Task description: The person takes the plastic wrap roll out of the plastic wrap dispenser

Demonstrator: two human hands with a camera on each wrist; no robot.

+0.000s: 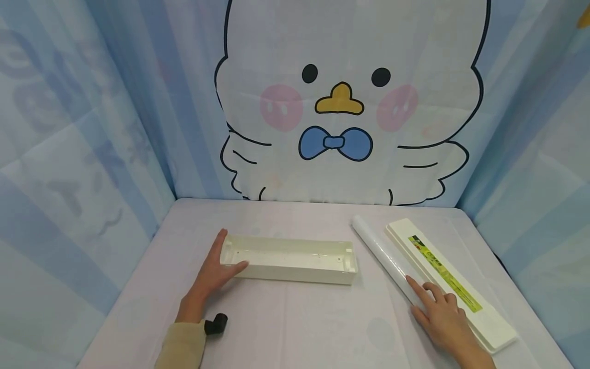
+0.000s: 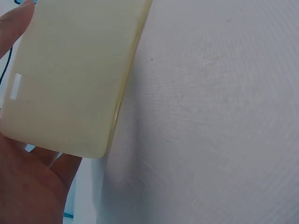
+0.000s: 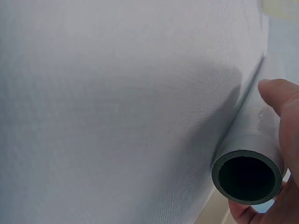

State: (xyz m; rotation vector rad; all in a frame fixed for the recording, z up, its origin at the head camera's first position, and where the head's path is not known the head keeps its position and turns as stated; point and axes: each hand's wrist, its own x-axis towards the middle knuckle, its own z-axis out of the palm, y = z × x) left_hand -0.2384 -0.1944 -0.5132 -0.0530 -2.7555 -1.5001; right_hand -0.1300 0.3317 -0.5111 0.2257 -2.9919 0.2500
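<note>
A long cream plastic box (image 1: 295, 273), open at the top, lies crosswise on the table. My left hand (image 1: 214, 274) grips its left end, thumb at the near rim and a finger along the far corner. The left wrist view shows the box's smooth outer side (image 2: 70, 79) between thumb and fingers. To the right, a clear roll of cling film (image 1: 380, 251) lies aslant. My right hand (image 1: 442, 318) holds its near end, thumb on one side and fingers on the other. A dark hollow core (image 3: 246, 177) shows at that end in the right wrist view.
Close beside the roll lies a long cream lid (image 1: 488, 320) with a yellow-green label (image 1: 444, 274). Cloth printed with a cartoon bird (image 1: 341, 177) hangs behind the table (image 1: 295, 328), and striped blue curtains (image 1: 69, 205) flank it. A black strap end (image 1: 216, 324) sticks out at the left wrist.
</note>
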